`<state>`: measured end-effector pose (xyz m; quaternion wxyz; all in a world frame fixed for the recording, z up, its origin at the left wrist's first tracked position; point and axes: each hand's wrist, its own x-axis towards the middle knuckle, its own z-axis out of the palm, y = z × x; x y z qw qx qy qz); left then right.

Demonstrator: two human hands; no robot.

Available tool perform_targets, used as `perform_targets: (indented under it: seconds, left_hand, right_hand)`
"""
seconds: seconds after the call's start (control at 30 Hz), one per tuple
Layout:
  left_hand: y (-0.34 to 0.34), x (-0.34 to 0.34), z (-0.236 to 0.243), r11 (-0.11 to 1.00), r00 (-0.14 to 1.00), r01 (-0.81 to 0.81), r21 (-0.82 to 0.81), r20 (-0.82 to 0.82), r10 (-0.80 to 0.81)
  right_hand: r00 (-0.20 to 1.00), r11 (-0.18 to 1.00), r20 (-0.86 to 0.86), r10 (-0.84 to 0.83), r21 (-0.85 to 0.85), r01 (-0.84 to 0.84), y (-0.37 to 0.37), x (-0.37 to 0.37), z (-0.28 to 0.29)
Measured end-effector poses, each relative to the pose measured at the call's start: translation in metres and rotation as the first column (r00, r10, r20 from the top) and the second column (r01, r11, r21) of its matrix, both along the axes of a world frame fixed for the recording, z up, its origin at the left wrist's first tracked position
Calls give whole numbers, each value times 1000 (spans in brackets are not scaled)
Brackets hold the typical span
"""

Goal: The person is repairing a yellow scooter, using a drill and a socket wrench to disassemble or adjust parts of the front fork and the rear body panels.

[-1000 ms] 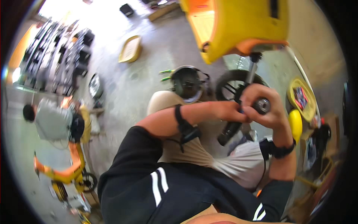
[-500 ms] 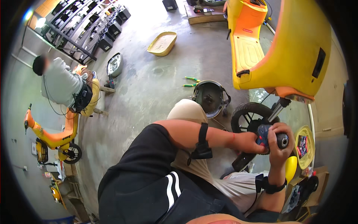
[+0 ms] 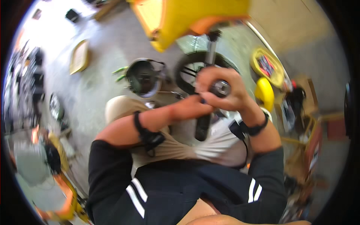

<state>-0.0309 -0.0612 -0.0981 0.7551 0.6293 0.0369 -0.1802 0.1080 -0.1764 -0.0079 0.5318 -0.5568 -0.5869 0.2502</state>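
Note:
A cordless drill is held between my two hands, its round metal chuck pointing up toward me. My right hand wraps round the chuck end. My left hand is closed on the drill's body just left of it; blur hides its fingertips. A dark block shows below my hands; I cannot tell whether it belongs to the drill. Just beyond my hands is the black front wheel of a yellow scooter. Left of the wheel an upturned round headlight-like shell lies on the floor.
Green-handled pliers lie left of the shell. A yellow tub stands farther left. On the right are a yellow basin with small packets, a yellow curved panel and cardboard boxes. A blurred person sits at the far left.
My view has turned to the right, so the scooter, shell and tub appear farther left. My hands stay on the drill, with the right one now more fully round the chuck.

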Motion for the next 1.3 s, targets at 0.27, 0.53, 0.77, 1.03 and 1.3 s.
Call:
perform_targets:
  seconds: [0.27, 0.53, 0.77, 1.03, 1.3]
  left_hand:
    - [2, 4, 19, 995, 991, 99, -1, 91, -99]
    - [-6, 2, 2, 996, 999, 15, -83, 42, -11]
    - [-1, -1, 3, 996, 999, 48, -70, -8, -48]
    - [2, -1, -3, 997, 995, 81, -19, 52, -80]
    - [4, -3, -6, 989, 976, 145, 8, 166, -144]
  right_hand:
    - [996, 996, -7, 88, 7, -88, -2, -6, 9]
    - [996, 998, 88, -29, 51, 24, -1, -7, -3]
    - [999, 999, 36, 40, 32, -41, 1, -8, -7]
    - [997, 999, -71, 42, 32, -39, 1, -13, -7]
    - [995, 995, -4, 96, 28, -96, -6, -7, -2]
